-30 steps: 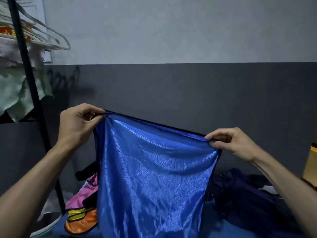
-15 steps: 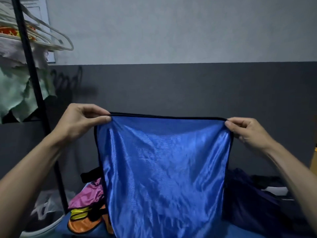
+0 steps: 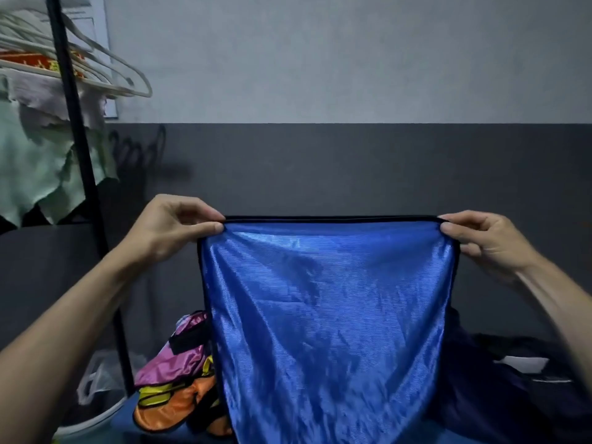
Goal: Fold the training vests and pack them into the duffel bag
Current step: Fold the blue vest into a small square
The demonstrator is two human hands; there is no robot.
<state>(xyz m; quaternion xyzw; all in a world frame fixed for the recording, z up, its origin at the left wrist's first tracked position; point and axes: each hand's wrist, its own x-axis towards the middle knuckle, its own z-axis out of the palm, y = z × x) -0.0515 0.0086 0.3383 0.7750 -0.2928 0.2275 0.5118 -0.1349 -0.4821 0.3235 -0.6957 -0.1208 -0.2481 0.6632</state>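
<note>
Blue and shiny, the training vest (image 3: 326, 315) hangs in the air in front of the person, its black-trimmed top edge pulled straight and level between both hands. Left hand (image 3: 166, 229) pinches the top left corner between thumb and curled fingers (image 3: 205, 216); right hand (image 3: 487, 241) pinches the top right corner likewise. Behind the vest at lower left lies a heap of pink, yellow and orange vests (image 3: 179, 389). A dark duffel bag (image 3: 499, 389) sits at lower right. White hangers (image 3: 105, 72) crowd a black rack pole (image 3: 80, 155) at upper left.
</note>
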